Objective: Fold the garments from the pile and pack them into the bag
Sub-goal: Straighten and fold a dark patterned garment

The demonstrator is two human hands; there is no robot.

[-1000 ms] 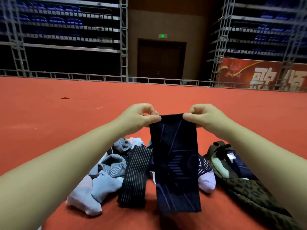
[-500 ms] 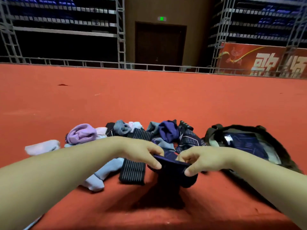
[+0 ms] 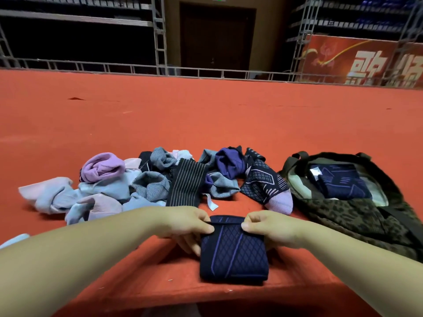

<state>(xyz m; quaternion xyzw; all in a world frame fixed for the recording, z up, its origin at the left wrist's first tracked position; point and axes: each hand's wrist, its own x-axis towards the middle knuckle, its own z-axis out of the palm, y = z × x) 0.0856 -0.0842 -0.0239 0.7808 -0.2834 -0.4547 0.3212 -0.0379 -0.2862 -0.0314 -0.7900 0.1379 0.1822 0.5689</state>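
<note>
A navy garment with purple diamond lines (image 3: 233, 250) lies folded in half on the red surface near its front edge. My left hand (image 3: 185, 225) pinches the garment's far left corner, thumb on top and fingers underneath. My right hand (image 3: 267, 227) pinches the far right corner the same way. Behind them lies the pile of garments (image 3: 160, 179): lilac, pale blue, grey striped, black pinstriped and navy patterned pieces. To the right sits the open camouflage bag (image 3: 357, 213) with a folded navy garment (image 3: 341, 181) inside.
The red surface (image 3: 206, 115) stretches far back to a metal railing (image 3: 206, 73). Its front edge drops off just below the folded garment. A pale cloth scrap (image 3: 13, 240) lies at the far left by my forearm.
The navy garment hung full length between my raised hands. Both hands came down toward me and laid it on the surface, folded in half.
</note>
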